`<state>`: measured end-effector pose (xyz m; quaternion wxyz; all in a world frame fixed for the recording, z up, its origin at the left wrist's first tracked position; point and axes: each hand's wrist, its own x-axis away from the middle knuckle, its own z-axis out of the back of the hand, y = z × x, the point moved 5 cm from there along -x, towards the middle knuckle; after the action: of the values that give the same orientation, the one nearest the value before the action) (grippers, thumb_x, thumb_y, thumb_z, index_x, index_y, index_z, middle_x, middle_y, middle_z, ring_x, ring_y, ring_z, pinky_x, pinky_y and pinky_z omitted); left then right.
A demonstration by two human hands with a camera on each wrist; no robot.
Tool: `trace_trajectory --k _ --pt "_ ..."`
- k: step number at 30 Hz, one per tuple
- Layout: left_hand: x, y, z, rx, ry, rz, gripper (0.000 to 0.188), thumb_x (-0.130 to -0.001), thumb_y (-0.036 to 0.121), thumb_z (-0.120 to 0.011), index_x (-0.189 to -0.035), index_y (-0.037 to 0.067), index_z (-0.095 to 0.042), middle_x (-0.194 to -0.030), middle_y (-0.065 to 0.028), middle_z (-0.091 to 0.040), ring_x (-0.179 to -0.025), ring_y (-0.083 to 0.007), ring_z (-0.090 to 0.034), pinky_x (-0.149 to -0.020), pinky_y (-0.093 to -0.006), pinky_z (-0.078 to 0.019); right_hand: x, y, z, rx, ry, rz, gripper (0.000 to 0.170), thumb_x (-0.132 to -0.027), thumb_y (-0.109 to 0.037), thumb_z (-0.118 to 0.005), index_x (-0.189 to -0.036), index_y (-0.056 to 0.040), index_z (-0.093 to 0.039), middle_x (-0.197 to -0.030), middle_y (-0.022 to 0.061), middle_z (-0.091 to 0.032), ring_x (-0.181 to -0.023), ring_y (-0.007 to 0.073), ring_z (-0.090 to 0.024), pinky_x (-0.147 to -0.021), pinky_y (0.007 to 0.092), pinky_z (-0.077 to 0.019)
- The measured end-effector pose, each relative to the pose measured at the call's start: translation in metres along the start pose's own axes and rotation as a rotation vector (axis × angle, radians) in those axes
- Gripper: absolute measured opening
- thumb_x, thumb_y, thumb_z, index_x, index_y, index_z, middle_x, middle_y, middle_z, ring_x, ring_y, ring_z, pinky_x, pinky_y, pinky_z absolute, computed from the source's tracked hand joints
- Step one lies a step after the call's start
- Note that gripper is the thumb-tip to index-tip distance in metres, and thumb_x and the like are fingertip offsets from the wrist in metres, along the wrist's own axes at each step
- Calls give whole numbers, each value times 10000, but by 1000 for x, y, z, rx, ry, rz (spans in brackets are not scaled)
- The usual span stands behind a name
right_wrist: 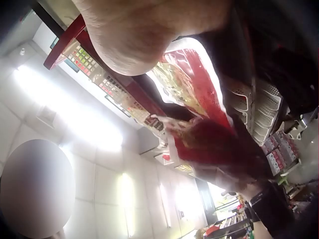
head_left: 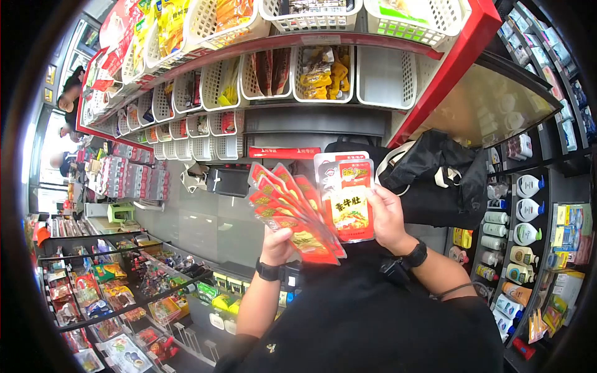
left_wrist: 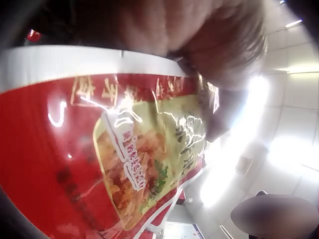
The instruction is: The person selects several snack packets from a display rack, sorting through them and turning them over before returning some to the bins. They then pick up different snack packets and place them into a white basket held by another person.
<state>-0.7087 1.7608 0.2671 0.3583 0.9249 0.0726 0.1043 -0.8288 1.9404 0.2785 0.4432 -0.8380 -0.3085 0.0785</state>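
Observation:
In the head view, my left hand [head_left: 277, 247] grips a fanned bunch of red snack packets [head_left: 297, 214] by their lower edge. My right hand [head_left: 388, 217] pinches a couple of red and white packets [head_left: 353, 199] at their right side, thumb on the front one. These overlap the right edge of the fan. Close up in the left wrist view, a glossy red packet [left_wrist: 149, 159] with a food picture hangs beside the fingers. A packet [right_wrist: 192, 74] shows under the right hand [right_wrist: 144, 35] in the right wrist view.
Ahead stands a red-edged shelf with white baskets of packaged snacks [head_left: 323, 71] and an unfilled white basket [head_left: 387, 78]. A black bag [head_left: 444, 180] lies to the right. Bottles [head_left: 528, 208] line the right-hand shelves; a rack of packaged snacks [head_left: 106, 286] stands at left.

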Motion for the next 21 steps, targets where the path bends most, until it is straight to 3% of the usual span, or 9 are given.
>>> trace_trajectory --k 4,5,7,10,13,14,15,19,21 --pt "-5 -6 -7 -68 63 17 631 -748 68 -682 -1314 6 -409 -1212 -138 -565 -1095 -271 -581 -955 -423 -472 0 -2 -22 261 -96 13 241 -981 -101 -500 -1168 30 -575 -1024 18 -639 -926 59 -571 -824 232 -464" --pt "-7 -6 -9 -115 88 16 579 -763 26 -673 -1290 3 -433 -1184 -125 -578 -1074 -249 -589 -940 -404 -477 -2 1 -25 341 -166 27 236 -974 -94 -514 -1163 30 -582 -1102 42 -619 -968 62 -557 -849 241 -456" --pt "-8 -8 -4 -154 105 12 516 -761 -26 -674 -1240 6 -486 -1134 -99 -605 -1053 -214 -593 -914 -373 -484 -6 9 -27 236 -243 -92 325 -965 -80 -521 -1270 28 -493 -1214 78 -559 -1073 107 -537 -913 271 -441" --pt "-14 -2 -13 -261 79 -50 479 -759 -6 -685 -1206 -1 -513 -1186 -96 -578 -1037 -212 -599 -914 -369 -484 -9 -5 -44 176 -233 -11 581 -908 -96 -618 -1389 13 -310 -1298 115 -485 -1183 165 -490 -988 319 -410" --pt "-10 -13 -41 -505 20 6 581 -769 47 -698 -1276 -20 -421 -1247 -122 -526 -1104 -213 -561 -946 -374 -460 -11 -6 -48 565 -351 141 825 -821 -116 -727 -1423 -9 -173 -1312 130 -461 -1237 200 -453 -1033 355 -380" --pt "-10 -18 -42 -735 -23 -60 709 -754 75 -728 -1344 1 -344 -1296 -126 -485 -1170 -217 -511 -982 -369 -428 -14 7 -37 401 -292 -18 902 -752 -125 -794 -1407 -16 -183 -1301 138 -465 -1213 194 -474 -1012 356 -408" --pt "-10 -20 -46 -962 -51 -136 839 -738 103 -759 -1413 22 -267 -1344 -129 -443 -1237 -221 -460 -1017 -364 -396 -17 13 -28 339 -286 -91 835 -760 -107 -783 -1393 -28 -244 -1289 123 -483 -1190 184 -497 -986 356 -440" --pt "-7 17 -70 -960 -91 -261 1332 -622 272 -864 -1478 113 144 -1535 -179 -135 -1400 -322 -222 -1114 -455 -250 -2 32 -15 -85 -313 -459 656 -821 -114 -719 -1361 -58 -352 -1276 99 -520 -1175 196 -528 -973 368 -461" --pt "-19 31 -45 -740 -70 -285 1321 -585 294 -870 -1492 89 68 -1548 -205 -100 -1429 -332 -163 -1137 -489 -184 8 41 -17 -249 -355 -562 617 -842 -135 -698 -1358 -63 -367 -1276 95 -526 -1180 205 -529 -985 380 -452"
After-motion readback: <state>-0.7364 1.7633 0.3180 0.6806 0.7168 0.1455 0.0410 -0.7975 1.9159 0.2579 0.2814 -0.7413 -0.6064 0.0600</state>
